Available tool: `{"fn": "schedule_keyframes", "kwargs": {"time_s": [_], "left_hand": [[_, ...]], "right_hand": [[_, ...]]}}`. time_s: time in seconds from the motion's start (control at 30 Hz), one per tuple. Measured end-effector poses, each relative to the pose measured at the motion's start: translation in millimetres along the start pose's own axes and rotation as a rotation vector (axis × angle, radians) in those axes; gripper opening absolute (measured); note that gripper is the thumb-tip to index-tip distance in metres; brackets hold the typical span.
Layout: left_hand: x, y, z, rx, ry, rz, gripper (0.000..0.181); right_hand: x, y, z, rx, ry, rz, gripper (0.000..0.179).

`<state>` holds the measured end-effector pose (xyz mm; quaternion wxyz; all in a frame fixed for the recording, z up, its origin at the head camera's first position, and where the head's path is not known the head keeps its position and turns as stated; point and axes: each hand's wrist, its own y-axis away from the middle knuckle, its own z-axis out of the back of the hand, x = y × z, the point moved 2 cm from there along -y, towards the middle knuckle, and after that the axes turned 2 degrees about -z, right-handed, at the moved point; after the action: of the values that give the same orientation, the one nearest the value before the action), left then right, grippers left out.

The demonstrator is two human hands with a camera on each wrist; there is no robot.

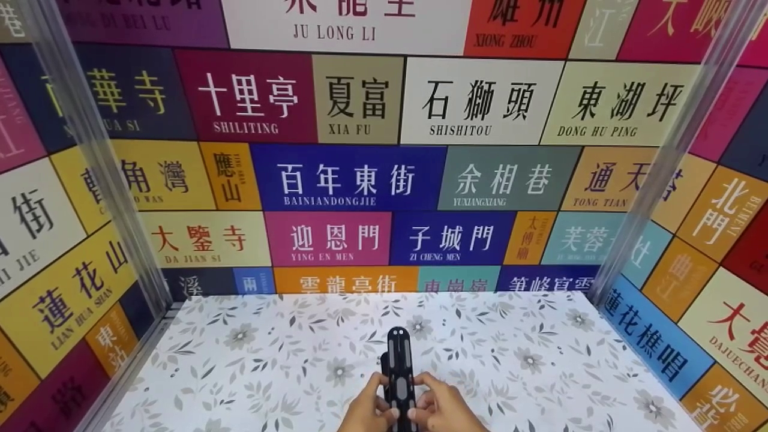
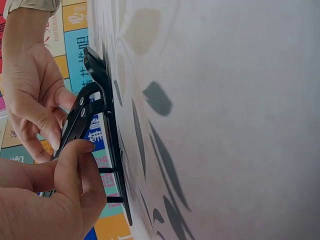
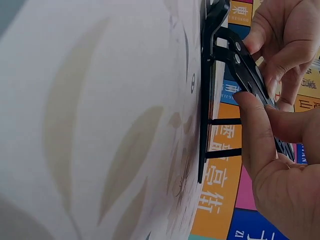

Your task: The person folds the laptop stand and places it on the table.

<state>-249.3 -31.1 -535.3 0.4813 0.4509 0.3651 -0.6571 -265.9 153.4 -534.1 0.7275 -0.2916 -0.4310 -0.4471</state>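
Note:
A black folding laptop stand (image 1: 401,354) with grey pads lies lengthwise on the patterned table, its strips folded together. From the left side, my left hand (image 1: 367,408) pinches its near part between thumb and fingers. My right hand (image 1: 445,409) grips the same part from the right, opposite the left. Both wrist views show the stand's upper section (image 2: 76,117) tilted up off its long base bar (image 3: 204,115), which lies along the tabletop. Two thin black crosspieces (image 3: 224,152) stick up from that bar, their upper ends hidden behind my right fingers in the right wrist view.
The white tabletop (image 1: 252,372) carries a grey flower and leaf print. Walls of coloured panels with Chinese lettering (image 1: 348,180) enclose it at the back and both sides. Clear upright strips (image 1: 114,150) stand at the two back corners.

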Motion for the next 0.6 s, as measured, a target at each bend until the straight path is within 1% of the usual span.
{"fn": "schedule_keyframes", "kwargs": {"time_s": [0.13,0.23,0.33,0.47,0.53,0.6], "left_hand": [[0.2,-0.1,-0.6,-0.004,-0.022,-0.040,0.045],[0.8,0.1,-0.1,0.000,-0.032,-0.045,0.045],[0.8,0.4,0.9,0.017,-0.017,-0.024,0.046],[2.0,0.3,0.9,0.044,0.049,0.022,0.049],[3.5,0.7,-0.6,0.038,0.095,0.049,0.052],[5.4,1.9,-3.0,0.015,0.117,0.058,0.053]], "right_hand": [[-0.7,-0.5,-0.7,0.002,-0.011,-0.007,0.047],[-1.8,-1.2,-1.6,0.003,-0.022,-0.021,0.047],[-2.0,-0.8,-2.0,0.007,-0.026,-0.029,0.048],[0.2,0.6,-0.2,0.028,-0.062,-0.058,0.046],[2.4,0.8,1.5,0.052,-0.097,-0.095,0.042],[4.6,0.3,4.1,0.070,-0.123,-0.133,0.036]]}}
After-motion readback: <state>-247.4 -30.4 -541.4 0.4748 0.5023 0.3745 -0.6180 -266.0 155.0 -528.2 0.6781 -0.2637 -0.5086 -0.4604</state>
